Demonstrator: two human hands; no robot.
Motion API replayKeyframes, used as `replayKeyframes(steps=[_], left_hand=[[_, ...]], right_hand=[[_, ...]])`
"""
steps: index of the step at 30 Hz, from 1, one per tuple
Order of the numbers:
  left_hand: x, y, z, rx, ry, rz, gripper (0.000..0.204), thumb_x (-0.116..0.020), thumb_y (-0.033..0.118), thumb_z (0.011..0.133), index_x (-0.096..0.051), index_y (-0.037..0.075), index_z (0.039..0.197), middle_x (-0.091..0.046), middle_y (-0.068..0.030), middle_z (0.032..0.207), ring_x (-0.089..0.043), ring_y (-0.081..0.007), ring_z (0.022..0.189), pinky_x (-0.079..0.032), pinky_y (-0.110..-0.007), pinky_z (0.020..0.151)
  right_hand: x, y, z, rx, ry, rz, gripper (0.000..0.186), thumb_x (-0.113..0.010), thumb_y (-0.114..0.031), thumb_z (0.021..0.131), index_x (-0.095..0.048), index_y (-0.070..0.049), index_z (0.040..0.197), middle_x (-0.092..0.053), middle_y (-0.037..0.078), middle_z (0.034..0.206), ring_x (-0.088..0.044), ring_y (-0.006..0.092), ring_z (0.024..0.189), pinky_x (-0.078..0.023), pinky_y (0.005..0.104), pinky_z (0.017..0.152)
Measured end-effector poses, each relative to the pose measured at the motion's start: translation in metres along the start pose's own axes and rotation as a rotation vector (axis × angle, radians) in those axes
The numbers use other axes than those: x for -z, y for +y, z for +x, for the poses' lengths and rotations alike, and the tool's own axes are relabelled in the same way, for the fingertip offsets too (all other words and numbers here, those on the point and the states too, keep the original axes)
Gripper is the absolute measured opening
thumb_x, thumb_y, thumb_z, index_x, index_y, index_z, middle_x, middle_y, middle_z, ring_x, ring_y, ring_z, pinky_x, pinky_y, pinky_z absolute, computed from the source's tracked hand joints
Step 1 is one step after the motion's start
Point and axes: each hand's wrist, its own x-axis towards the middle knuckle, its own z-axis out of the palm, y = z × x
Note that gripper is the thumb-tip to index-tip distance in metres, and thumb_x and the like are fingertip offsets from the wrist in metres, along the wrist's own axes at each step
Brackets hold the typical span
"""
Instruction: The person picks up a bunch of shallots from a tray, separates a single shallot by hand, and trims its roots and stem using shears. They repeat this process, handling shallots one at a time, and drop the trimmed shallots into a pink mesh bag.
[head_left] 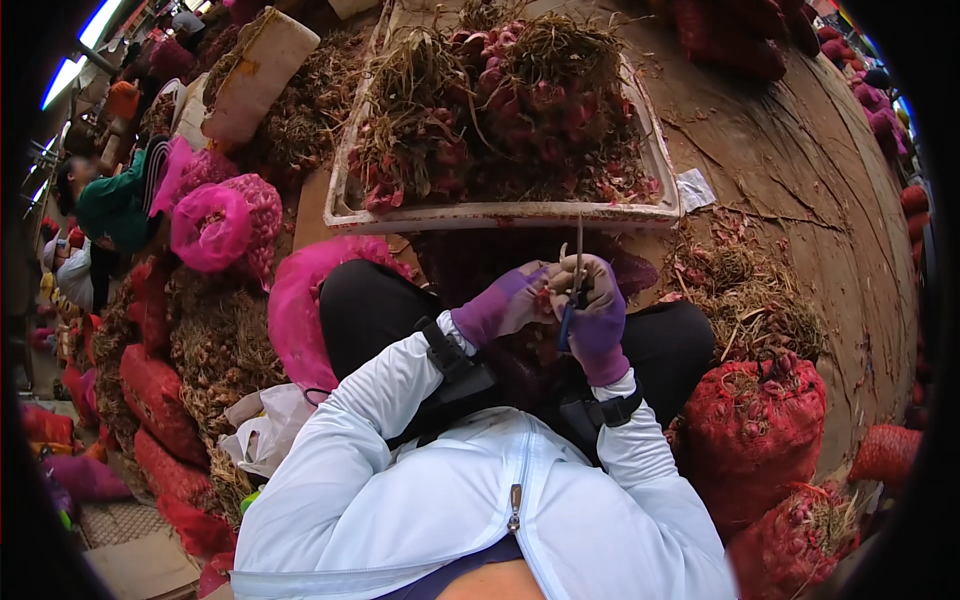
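What seemed to be a small reddish bulb (pixel 545 298), partly hidden by fingers, was pinched at the fingertips of the left hand (pixel 505 303), gloved in purple and grey fabric, while a pair of long-bladed, blue-handled metal scissors (pixel 578 268) was gripped in the right hand (pixel 597 310), gloved alike. The two hands were held close together just short of the near edge of a white, rectangular, shallow-walled tray (pixel 500 216), right of that edge's middle, the right hand being nearer to the tray's near right corner. The small reddish bulb was held just left of the scissors, whose long axis was pointed toward the near edge. Whether blade and bulb were touching could not be told, nor could the bulb's own long axis. Beyond that edge, tangled bunches of purple-red bulbs (pixel 500 100) with dry tan stalks were heaped in the tray.
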Motion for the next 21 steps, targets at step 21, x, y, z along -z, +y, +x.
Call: replayKeyframes(steps=[21], left_hand=[[-0.004, 0.015, -0.015, 0.133, -0.038, 0.119, 0.048, -0.049, 0.039, 0.098, -0.045, 0.006, 0.133, -0.054, -0.0028, 0.115, -0.056, -0.0125, 0.101, -0.05, -0.033, 0.083]], right_hand=[[0.01, 0.008, 0.0, -0.271, 0.048, 0.174, 0.039, -0.064, 0.007, 0.077, -0.051, -0.004, 0.112, -0.059, 0.003, 0.093, -0.058, 0.0089, 0.081, -0.05, 0.0218, 0.076]])
